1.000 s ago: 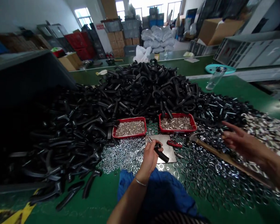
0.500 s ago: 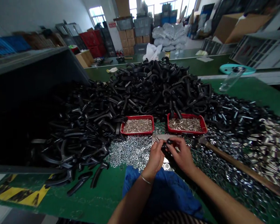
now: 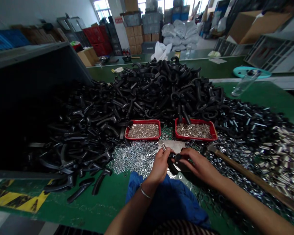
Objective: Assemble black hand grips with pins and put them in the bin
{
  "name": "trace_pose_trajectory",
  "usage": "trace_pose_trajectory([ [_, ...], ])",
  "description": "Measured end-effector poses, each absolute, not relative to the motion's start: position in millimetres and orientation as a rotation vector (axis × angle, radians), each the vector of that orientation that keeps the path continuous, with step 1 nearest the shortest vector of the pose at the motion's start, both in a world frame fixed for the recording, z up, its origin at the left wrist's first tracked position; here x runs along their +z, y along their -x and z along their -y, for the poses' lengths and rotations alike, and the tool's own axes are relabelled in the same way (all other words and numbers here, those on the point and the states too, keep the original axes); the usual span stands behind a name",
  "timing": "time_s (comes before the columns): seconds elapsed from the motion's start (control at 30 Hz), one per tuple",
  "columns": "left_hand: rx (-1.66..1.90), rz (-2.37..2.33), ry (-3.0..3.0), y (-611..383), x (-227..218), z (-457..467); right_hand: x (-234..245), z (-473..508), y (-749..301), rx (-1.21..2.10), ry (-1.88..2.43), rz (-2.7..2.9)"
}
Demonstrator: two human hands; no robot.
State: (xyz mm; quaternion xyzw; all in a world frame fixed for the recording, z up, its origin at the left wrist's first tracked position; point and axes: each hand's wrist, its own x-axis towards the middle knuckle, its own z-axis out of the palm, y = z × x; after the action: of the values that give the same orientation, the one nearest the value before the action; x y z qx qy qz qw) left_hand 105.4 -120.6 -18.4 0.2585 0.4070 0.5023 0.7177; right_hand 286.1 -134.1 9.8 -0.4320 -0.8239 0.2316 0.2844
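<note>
My left hand [image 3: 159,165] is closed round a black plastic handle [image 3: 171,167] with a silver metal tip [image 3: 163,147] sticking up from it. My right hand [image 3: 195,163] is closed on the same handle from the right, its fingers pinched on a small dark part I cannot make out. Both hands hover just above a small steel plate [image 3: 172,145] amid loose silver washers [image 3: 134,156]. Two red trays [image 3: 143,130] [image 3: 195,130] of small metal parts sit right behind the plate.
A big heap of black handles [image 3: 147,94] fills the green table behind and to the left. A wooden-handled hammer [image 3: 247,176] lies to the right over washers and metal sleeves [image 3: 281,153]. A dark bin [image 3: 31,91] stands left. A blue cloth [image 3: 169,199] covers my lap.
My right hand came in from the far right to meet my left hand at the handle, then both drew slightly nearer to me. The camera view shifted a little.
</note>
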Motion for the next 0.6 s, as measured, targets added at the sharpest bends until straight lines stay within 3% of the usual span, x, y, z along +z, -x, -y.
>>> trace_pose_trajectory([
  [0.2, 1.013, -1.055, -0.891, -97, -6, 124, 9, 137, -283, 0.75, 1.062, 2.126],
  [0.4, 1.034, -1.262, -1.33, -96, 6, 125, 14, 142, -262, 1.506, 1.259, 1.619],
  [0.5, 1.047, -1.194, -1.566, -89, 12, 123, 18, 145, -258, 1.705, 1.25, 1.543],
  [0.6, 0.978, -1.111, -1.757, -80, 14, 121, 21, 144, -259, 2.147, 1.184, 1.415],
])
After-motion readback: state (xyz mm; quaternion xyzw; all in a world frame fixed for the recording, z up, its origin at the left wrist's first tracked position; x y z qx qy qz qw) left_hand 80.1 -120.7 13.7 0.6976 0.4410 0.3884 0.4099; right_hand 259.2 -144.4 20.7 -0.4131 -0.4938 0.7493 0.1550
